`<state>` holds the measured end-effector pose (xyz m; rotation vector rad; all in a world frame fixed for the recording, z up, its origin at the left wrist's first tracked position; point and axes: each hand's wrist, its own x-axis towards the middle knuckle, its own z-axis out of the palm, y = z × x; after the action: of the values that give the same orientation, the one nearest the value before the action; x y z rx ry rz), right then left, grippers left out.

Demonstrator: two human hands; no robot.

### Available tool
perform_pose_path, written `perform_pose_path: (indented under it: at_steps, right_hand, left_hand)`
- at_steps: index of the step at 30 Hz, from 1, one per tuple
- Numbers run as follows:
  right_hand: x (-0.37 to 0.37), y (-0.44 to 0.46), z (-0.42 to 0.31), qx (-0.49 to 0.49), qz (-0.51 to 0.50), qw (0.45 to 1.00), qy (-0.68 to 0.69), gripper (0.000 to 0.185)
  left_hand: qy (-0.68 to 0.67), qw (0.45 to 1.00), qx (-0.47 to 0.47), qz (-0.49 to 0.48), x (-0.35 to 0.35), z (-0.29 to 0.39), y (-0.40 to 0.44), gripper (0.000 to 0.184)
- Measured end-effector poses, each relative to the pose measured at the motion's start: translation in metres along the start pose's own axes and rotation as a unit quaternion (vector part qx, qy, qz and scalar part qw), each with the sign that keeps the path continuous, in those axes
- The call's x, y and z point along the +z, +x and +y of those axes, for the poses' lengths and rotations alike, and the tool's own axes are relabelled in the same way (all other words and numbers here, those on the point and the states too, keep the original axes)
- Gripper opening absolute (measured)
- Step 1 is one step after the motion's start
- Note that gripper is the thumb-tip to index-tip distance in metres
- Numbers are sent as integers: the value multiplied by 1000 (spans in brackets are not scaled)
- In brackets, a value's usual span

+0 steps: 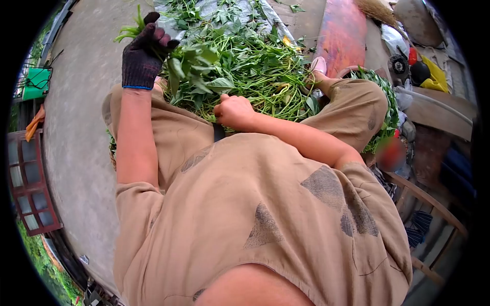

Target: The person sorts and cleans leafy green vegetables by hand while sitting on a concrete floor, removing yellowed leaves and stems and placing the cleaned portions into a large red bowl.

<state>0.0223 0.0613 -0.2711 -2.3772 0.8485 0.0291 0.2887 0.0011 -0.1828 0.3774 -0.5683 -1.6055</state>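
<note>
Gripping a leafy bunch [191,64], the gloved left hand [144,57] holds it up, probably to avoid tangles. Green heap [250,76] sits between the knees [371,104], handy, hiding the grey sheet [269,19]'s near edge. Bare right hand [236,112]: fingers curled closed, can't see on what.

Leafy green stems [255,76] lie in a tangled heap.

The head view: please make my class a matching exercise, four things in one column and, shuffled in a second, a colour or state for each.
1. Left hand
2. Right hand
3. Leafy pile
4. Paned frame at far left

A. Bare
B. Dark red
C. Gloved
D. Green

Pairs: 1-C, 2-A, 3-D, 4-B
</note>
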Motion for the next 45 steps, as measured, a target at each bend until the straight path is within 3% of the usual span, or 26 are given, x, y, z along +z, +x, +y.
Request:
perform_pose_path:
  at_steps: [2, 4, 6, 8, 10, 12, 14, 16, 17, 19, 20, 21, 22, 25, 28, 32, 34, 36, 38, 40, 44, 45]
  right_hand:
    - [1, 8, 3, -7, -36, 996, -80, 16]
    - [7, 12, 13, 76, -119, 988, -55, 20]
    - [17, -5, 21, 59, -219, 973, 28, 25]
    - [51, -7, 43, 27, -334, 935, 114, 40]
    - [38, -2, 46, -39, -334, 934, 121, 40]
    - [-9, 14, 56, 90, -336, 878, 329, 28]
    - [-67, 23, 73, 138, -284, 867, 385, 19]
    - [-89, 31, 117, 213, -168, 855, 442, 20]
    - [-95, 30, 139, 261, -82, 829, 488, 18]
    - [-80, 35, 193, 398, 107, 723, 555, 18]
    - [-76, 35, 216, 445, 117, 683, 568, 19]
    - [-52, 40, 257, 456, 133, 621, 624, 23]
    - [-44, 39, 266, 463, 147, 615, 621, 28]
    - [-29, 42, 265, 487, 218, 595, 601, 35]
    - [-20, 47, 266, 400, 209, 551, 702, 42]
    - [-36, 55, 254, 295, 169, 477, 810, 46]
    - [-55, 59, 236, 331, 190, 522, 762, 42]
    - [-79, 64, 219, 353, 193, 677, 617, 36]
    - [-108, 65, 196, 277, 202, 745, 573, 21]
    - [-136, 65, 179, 189, 195, 819, 505, 21]
    - [-204, 42, 118, 105, 245, 867, 421, 20]
    - [-221, 32, 102, 82, 268, 874, 398, 17]
  left_hand:
    - [-24, 999, -36, -2, 1, 7, -8, 35]
    - [-48, 997, -59, -11, -6, 12, -8, 28]
    - [-63, 996, -61, -3, -10, 6, -8, 27]
    - [54, 989, 0, 137, 18, -10, -8, 34]
    - [127, 971, -1, 203, 44, -19, -4, 34]
    - [138, 981, -16, 138, 24, -15, -7, 34]
    - [116, 989, -45, 85, 3, -4, -8, 34]
    - [54, 993, -92, 49, -14, 3, -7, 37]
    - [73, 991, -87, 76, -18, 1, -8, 35]
    - [192, 962, -66, 183, -11, -11, -8, 34]
    - [251, 938, -55, 235, -10, -16, -6, 34]
    - [189, 956, -72, 212, -18, -18, -5, 34]
    - [179, 959, -100, 196, -21, -21, -2, 33]
    - [200, 935, -115, 270, -1, -36, 5, 26]
    - [238, 898, -151, 338, 6, -43, 15, 17]
    - [291, 898, -143, 297, 9, -50, 20, 16]
    - [302, 895, -150, 292, 17, -52, 25, 16]
    - [313, 899, -143, 273, 16, -50, 27, 16]
    - [337, 889, -134, 279, 26, -51, 29, 16]
    - [395, 870, -124, 267, 19, -51, 30, 17]
    - [456, 814, -170, 317, 42, -51, 32, 22]
    - [505, 798, -142, 296, 41, -54, 31, 17]
